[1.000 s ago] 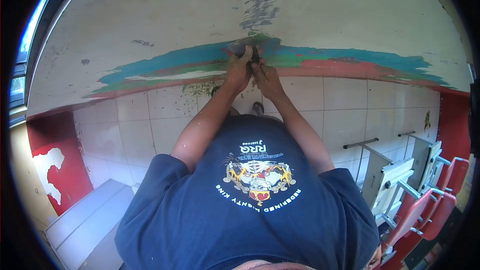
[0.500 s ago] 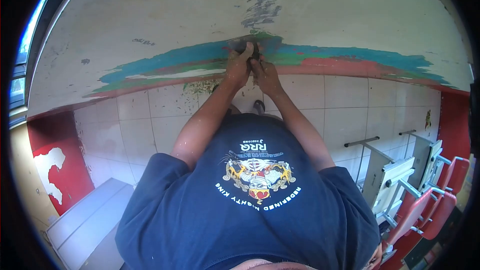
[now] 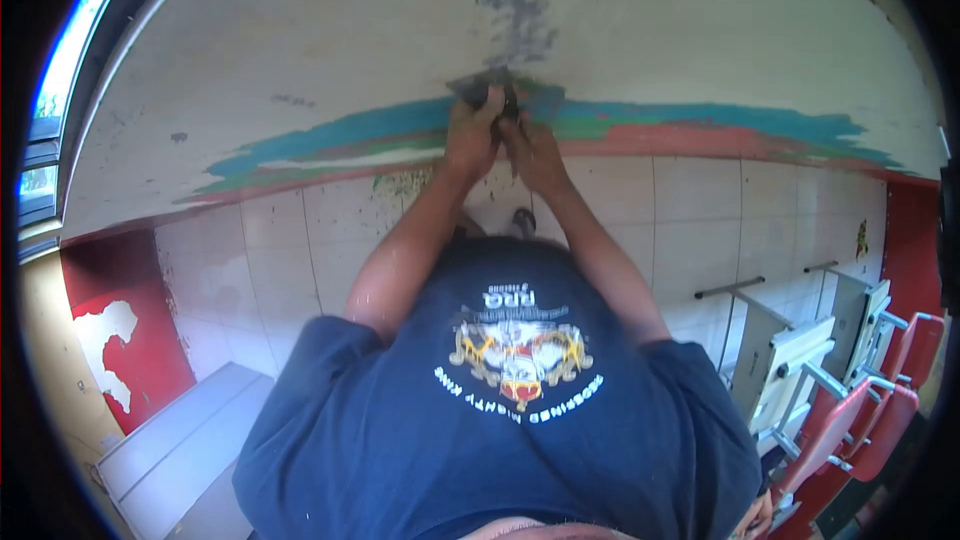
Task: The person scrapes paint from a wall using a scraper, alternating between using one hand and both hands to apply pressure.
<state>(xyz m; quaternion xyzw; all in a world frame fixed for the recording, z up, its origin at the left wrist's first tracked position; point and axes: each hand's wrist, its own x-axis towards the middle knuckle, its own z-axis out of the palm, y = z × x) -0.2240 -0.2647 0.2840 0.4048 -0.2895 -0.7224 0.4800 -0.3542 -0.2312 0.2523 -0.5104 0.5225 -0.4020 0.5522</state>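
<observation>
A scraper with a dark handle [image 3: 509, 100] rests against the pale painted wall [image 3: 350, 30], its broad blade [image 3: 466, 87] at the upper edge of a stripped band. My left hand [image 3: 474, 135] is closed around the handle, with the thumb pointing up along it. Close beside it, my right hand [image 3: 536, 152] also grips the tool from the right, lower down. The band shows blue [image 3: 690, 118], green and pinkish-red layers. Above the blade runs a grey scraped patch [image 3: 517, 15]. My fingers partly hide the tool.
White tiles [image 3: 600, 200] with paint flakes [image 3: 400, 183] lie below the wall. Folded chairs with red seats [image 3: 830, 430] stand at the right. A grey panel [image 3: 185, 440] is at lower left, near a window [image 3: 45, 140]. Part of another person's hand [image 3: 757, 517] shows at lower right.
The view has shifted slightly, so the wall sits a little lower. Relative to the wall, both hands and the scraper have moved slightly upward.
</observation>
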